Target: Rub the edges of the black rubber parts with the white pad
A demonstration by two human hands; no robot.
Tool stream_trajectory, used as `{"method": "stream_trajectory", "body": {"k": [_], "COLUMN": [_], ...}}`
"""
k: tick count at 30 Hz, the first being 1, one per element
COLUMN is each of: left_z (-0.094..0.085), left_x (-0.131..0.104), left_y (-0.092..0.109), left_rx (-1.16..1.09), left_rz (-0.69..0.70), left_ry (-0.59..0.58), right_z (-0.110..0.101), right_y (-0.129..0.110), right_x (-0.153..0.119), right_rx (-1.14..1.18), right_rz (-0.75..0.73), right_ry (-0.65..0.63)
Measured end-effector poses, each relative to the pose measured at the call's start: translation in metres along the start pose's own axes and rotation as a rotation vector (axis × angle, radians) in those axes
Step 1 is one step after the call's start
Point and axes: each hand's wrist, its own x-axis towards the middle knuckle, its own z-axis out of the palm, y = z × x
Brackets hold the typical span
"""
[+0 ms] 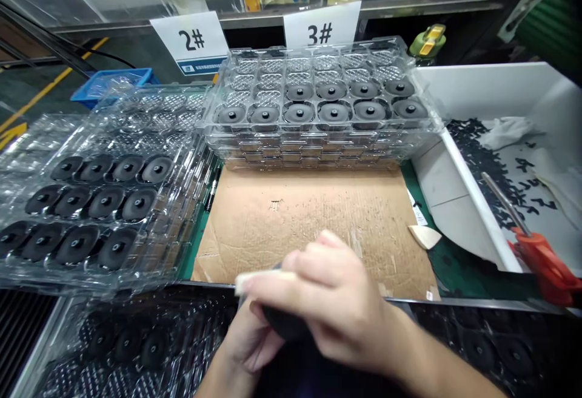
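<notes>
Low in the middle, my left hand (pixel 252 340) is closed around a black round part (pixel 286 323), most of which the fingers hide. My right hand (pixel 334 295) is closed over the same part from above, its fingers bent and a little blurred. A pale cream tip (pixel 245 281) shows at the end of its thumb; whether it is a finger cover or a held piece, I cannot tell. Both hands are over the near edge of a cardboard sheet (pixel 309 216). Similar black round parts sit in the clear tray (pixel 107 204) on the left.
Behind the cardboard is a stack of clear trays (pixel 313 140), its top one partly filled. A white bin (pixel 477 210) with black scraps stands at right, near an orange-handled tool (pixel 541 258). A cream wedge (pixel 425 236) lies beside it. More trays (pixel 127 346) are below the table edge.
</notes>
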Motion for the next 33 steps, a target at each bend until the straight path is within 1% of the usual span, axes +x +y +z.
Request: {"method": "stream_trajectory", "body": {"k": [1, 2, 3, 4, 6, 7, 8, 9, 11, 12, 14, 15, 16, 17, 18, 19, 20, 21, 22, 23, 24, 25, 26, 28, 29, 31, 33], "left_z": [-0.001, -0.002, -0.003, -0.004, -0.006, -0.006, -0.006, -0.005, -0.004, -0.003, -0.002, -0.001, -0.001, -0.001, -0.001, -0.002, -0.002, -0.003, -0.005, -0.006, -0.008, -0.010, -0.011, -0.012, -0.012, -0.010, -0.007], "left_x": [0.000, 0.000, 0.000, -0.001, -0.001, -0.002, -0.002, -0.002, -0.001, -0.001, -0.001, -0.001, -0.001, -0.001, 0.000, 0.000, 0.000, 0.000, 0.001, 0.001, 0.001, 0.001, 0.001, 0.002, 0.003, 0.004, 0.005], "left_y": [0.001, 0.003, 0.006, 0.008, 0.013, 0.014, 0.015, 0.016, 0.016, 0.016, 0.016, 0.015, 0.014, 0.012, 0.010, 0.008, 0.006, 0.005, 0.005, 0.005, 0.006, 0.007, 0.009, 0.012, 0.012, 0.013, 0.012], "left_rx": [-0.009, -0.020, -0.032, -0.039, -0.048, -0.051, -0.055, -0.058, -0.057, -0.055, -0.047, -0.043, -0.040, -0.037, -0.032, -0.026, -0.019, -0.011, -0.004, 0.002, 0.007, 0.009, 0.010, 0.009, 0.007, 0.008, 0.011], "left_rz": [0.038, 0.070, 0.089, 0.097, 0.082, 0.074, 0.072, 0.073, 0.072, 0.069, 0.060, 0.059, 0.061, 0.070, 0.082, 0.100, 0.119, 0.140, 0.156, 0.171, 0.183, 0.194, 0.200, 0.210, 0.210, 0.201, 0.193], "left_ry": [0.005, 0.004, -0.003, -0.009, -0.032, -0.043, -0.052, -0.059, -0.069, -0.071, -0.071, -0.070, -0.068, -0.070, -0.072, -0.065, -0.048, -0.023, 0.008, 0.040, 0.068, 0.089, 0.097, 0.098, 0.093, 0.076, 0.067], "right_z": [-0.001, -0.002, -0.004, -0.005, -0.003, 0.001, 0.006, 0.010, 0.017, 0.017, 0.012, 0.007, 0.003, -0.001, -0.003, -0.004, -0.003, -0.002, -0.001, -0.001, -0.001, -0.001, -0.002, 0.003, 0.008, 0.027, 0.048], "right_y": [0.000, 0.000, 0.000, 0.001, 0.006, 0.010, 0.015, 0.019, 0.025, 0.027, 0.023, 0.019, 0.013, 0.008, 0.002, -0.002, -0.004, -0.004, -0.003, 0.000, 0.003, 0.007, 0.011, 0.019, 0.023, 0.033, 0.047], "right_x": [-0.003, -0.009, -0.015, -0.023, -0.040, -0.048, -0.055, -0.060, -0.065, -0.066, -0.062, -0.059, -0.054, -0.049, -0.042, -0.036, -0.030, -0.024, -0.020, -0.018, -0.018, -0.020, -0.024, -0.036, -0.044, -0.060, -0.074], "right_rx": [0.038, 0.076, 0.138, 0.241, 0.518, 0.635, 0.711, 0.741, 0.693, 0.648, 0.533, 0.452, 0.358, 0.260, 0.168, 0.100, 0.065, 0.054, 0.054, 0.061, 0.074, 0.096, 0.124, 0.202, 0.232, 0.225, 0.178], "right_rz": [0.087, 0.208, 0.323, 0.406, 0.497, 0.536, 0.591, 0.659, 0.797, 0.834, 0.824, 0.788, 0.719, 0.609, 0.471, 0.323, 0.191, 0.108, 0.091, 0.122, 0.183, 0.250, 0.320, 0.453, 0.523, 0.624, 0.656], "right_ry": [0.014, 0.010, -0.020, -0.077, -0.195, -0.216, -0.198, -0.150, -0.015, 0.049, 0.196, 0.285, 0.374, 0.443, 0.465, 0.438, 0.364, 0.256, 0.145, 0.039, -0.037, -0.079, -0.089, -0.014, 0.035, 0.092, 0.082]}}
